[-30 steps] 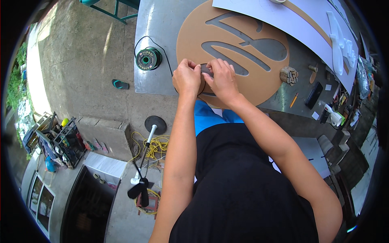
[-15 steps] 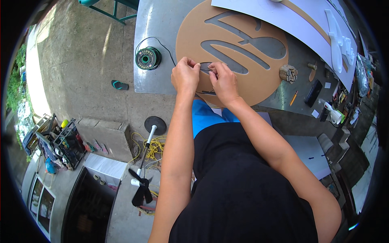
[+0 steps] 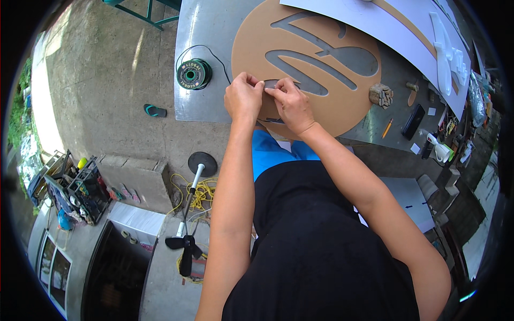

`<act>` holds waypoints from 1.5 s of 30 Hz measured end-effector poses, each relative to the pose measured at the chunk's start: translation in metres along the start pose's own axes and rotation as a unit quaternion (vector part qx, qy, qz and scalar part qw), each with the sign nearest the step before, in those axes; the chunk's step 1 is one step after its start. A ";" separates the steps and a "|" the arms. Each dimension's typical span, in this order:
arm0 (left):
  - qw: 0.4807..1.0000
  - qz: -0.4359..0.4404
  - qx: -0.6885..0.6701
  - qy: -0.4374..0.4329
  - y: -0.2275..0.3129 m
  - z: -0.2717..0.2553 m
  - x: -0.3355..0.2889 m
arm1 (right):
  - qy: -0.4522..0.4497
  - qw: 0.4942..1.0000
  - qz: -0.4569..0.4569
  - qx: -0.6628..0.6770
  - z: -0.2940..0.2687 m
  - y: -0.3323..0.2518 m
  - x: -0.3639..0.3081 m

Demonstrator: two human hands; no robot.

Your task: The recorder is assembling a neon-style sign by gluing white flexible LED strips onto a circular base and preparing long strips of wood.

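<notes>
We log the table (image 3: 201,104) as grey metal, smooth and glossy with streaked highlights; on it, the disc (image 3: 342,115) looks like tan board, smooth and matt, the spool (image 3: 194,74) like dark plastic with a slight shine, and the sheet (image 3: 401,45) smooth and white, paper or plastic we cannot tell. To the right we note a rough, knobbly lump (image 3: 380,95), a glossy black slab (image 3: 413,122) and a bag (image 3: 476,99) of crinkled, shiny clear plastic. Lower down, floor (image 3: 107,69) and block (image 3: 131,179) read to us as rough, matt concrete, shirt (image 3: 321,230) and shorts (image 3: 272,152) as matt cloth.
</notes>
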State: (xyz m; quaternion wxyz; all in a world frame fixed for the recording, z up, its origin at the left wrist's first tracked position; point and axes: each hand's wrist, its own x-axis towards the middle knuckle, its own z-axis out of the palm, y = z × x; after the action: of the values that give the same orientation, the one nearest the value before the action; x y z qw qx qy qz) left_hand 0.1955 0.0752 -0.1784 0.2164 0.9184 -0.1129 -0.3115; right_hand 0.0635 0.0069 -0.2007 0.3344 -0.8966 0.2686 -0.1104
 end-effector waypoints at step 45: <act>0.845 0.457 0.275 -0.033 -0.047 -0.013 -0.031 | -0.030 0.993 0.091 0.072 -0.026 0.014 -0.036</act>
State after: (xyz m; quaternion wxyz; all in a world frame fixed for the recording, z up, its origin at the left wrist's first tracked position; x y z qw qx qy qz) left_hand 0.1824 0.1315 -0.1749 0.0684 0.7740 -0.6078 -0.1639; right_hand 0.0179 0.0045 -0.1909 0.4148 -0.8450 0.3299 -0.0717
